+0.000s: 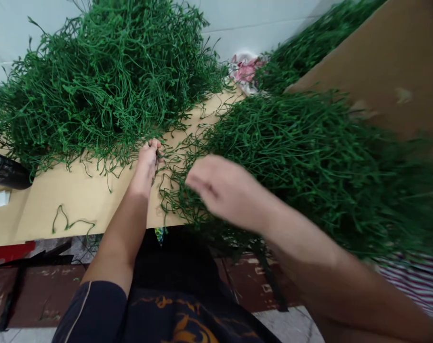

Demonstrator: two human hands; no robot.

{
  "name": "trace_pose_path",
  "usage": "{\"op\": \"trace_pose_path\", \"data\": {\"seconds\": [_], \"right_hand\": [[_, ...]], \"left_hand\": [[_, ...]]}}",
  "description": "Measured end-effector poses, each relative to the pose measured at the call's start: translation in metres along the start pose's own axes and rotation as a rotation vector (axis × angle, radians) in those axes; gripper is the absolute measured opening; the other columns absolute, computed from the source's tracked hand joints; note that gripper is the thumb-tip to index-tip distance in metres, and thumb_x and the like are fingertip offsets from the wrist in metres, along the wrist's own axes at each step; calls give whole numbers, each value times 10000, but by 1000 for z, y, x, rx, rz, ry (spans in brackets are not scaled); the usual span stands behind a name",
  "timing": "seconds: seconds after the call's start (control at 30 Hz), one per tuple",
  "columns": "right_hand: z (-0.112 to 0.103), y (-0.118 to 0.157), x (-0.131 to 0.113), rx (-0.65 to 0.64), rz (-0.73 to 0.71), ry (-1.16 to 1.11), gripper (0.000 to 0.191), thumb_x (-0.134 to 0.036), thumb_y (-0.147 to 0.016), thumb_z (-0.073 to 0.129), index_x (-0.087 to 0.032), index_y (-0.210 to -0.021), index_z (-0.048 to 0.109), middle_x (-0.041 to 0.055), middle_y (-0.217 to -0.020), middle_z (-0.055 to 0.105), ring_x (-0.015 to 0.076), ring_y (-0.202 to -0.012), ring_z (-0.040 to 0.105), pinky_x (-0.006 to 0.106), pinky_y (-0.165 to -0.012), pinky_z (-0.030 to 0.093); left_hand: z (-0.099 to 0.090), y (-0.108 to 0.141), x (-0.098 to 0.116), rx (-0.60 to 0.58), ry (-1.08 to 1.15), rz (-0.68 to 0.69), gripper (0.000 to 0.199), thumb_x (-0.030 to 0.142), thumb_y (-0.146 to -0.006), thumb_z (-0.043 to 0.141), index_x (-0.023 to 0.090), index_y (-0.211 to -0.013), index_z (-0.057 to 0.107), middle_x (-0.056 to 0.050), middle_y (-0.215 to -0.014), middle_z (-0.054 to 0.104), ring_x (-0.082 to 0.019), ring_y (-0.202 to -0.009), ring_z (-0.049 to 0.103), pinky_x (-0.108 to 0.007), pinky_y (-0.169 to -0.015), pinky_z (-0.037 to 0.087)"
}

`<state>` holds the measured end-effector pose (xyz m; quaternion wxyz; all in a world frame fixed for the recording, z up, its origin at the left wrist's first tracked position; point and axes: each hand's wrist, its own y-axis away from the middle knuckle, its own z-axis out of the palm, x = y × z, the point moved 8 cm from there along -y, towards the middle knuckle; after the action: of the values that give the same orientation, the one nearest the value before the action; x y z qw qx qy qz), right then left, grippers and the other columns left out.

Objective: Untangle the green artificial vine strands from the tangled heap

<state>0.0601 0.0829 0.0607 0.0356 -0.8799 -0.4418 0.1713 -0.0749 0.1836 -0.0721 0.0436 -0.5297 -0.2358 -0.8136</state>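
My left hand (pixel 151 155) is closed over the cardboard, at the front edge of a tall pile of thin green stems (pixel 112 71), which look like artificial plant pieces. Its fingers pinch a green stem, only partly visible. To the right, my right hand (pixel 220 188) is blurred, with its fingers curled in. It is above the left edge of a second heap of green stems (pixel 284 143). Whether anything is inside those curled fingers is hidden. Loose stems lie scattered between both hands.
Cardboard (pixel 77 190) covers the table, with a few stray stems near its front edge. A black bottle (pixel 5 169) lies at the left. Pink and white crumpled material (pixel 247 71) is by the tiled wall. A cardboard flap (pixel 381 62) rises at the right.
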Motion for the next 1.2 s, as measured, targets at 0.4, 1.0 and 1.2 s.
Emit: {"op": "trace_pose_path", "data": {"seconds": [0.4, 1.0, 1.2], "right_hand": [[-20, -2, 98, 181, 583, 347, 311, -331, -866, 475, -79, -954, 634, 178, -957, 606, 251, -841, 561, 365, -688, 393], [66, -55, 36, -79, 87, 153, 269, -178, -879, 397, -87, -938, 643, 122, -925, 663, 212, -896, 528, 320, -848, 361], [52, -52, 44, 4, 110, 29, 217, -166, -847, 413, -146, -710, 580, 74, -741, 600, 181, -768, 477, 304, -770, 363]], "left_hand": [[12, 10, -2, -134, -70, -19, 222, 217, -880, 480, 145, -671, 493, 59, -552, 476, -35, -411, 475, -158, -417, 325], [7, -3, -8, 18, -80, 50, 312, 101, -882, 422, 161, -576, 411, 75, -438, 394, -32, -379, 339, -158, -433, 269], [3, -7, -7, 25, 52, 22, 282, 146, -890, 430, 157, -610, 451, 60, -465, 439, -44, -419, 426, -167, -477, 334]]}}
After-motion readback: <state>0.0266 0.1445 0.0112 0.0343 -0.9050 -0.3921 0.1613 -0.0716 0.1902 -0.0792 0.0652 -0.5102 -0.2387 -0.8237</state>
